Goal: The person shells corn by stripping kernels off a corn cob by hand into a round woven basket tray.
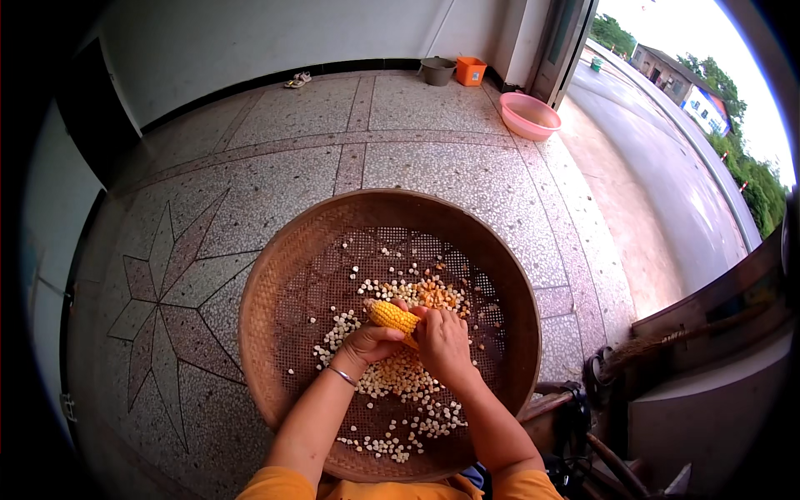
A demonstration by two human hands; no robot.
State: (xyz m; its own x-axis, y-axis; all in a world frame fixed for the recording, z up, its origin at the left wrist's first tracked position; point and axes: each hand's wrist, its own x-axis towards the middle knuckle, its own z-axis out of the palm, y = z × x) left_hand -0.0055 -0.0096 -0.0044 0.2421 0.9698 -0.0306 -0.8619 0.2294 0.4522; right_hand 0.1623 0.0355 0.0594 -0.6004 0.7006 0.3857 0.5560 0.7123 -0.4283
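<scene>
My left hand (372, 342) wraps around an ear of yellow corn (392, 316), thumb along its near side. The cob slants, with its paler tip pointing to the upper left. My right hand (445, 340) is closed over the cob's lower right end, where its fingers hide the kernels. Both hands are above a round woven bamboo sieve (294, 375) with a raised rim. Loose pale kernels (400, 378) lie heaped and scattered on the mesh below them. A patch of deeper yellow-orange kernels (437, 294) lies just beyond my right hand.
Speckled terrazzo floor (437, 169) surrounds the sieve. A pink basin (530, 117), an orange bucket (470, 71) and a dark grey bucket (437, 71) stand by the far wall and doorway. Shoes (298, 80) lie against the wall. A straw broom (650, 347) and wooden pieces (615, 462) crowd the right.
</scene>
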